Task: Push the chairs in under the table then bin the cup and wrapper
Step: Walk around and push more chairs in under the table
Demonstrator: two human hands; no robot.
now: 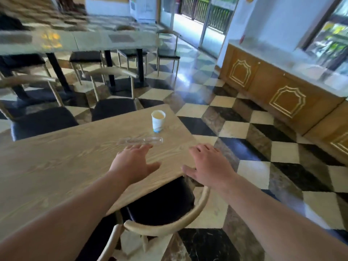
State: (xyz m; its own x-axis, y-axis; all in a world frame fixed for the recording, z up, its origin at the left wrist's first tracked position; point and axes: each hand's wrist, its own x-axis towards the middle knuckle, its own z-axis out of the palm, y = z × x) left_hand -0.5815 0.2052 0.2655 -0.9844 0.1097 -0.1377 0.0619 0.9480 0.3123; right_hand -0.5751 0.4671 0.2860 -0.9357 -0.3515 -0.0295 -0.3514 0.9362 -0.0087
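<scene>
Your table spreads beneath both spread, empty hands, the cup stands well beyond your left hand, and the clear wrapper, long axis crosswise, lies just past its fingertips, farther from your right hand.

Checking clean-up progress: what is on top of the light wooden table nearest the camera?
A white paper cup stands near the light wooden table's far corner, a clear plastic wrapper lies nearer. The left hand hovers open above, covering some tabletop.
</scene>
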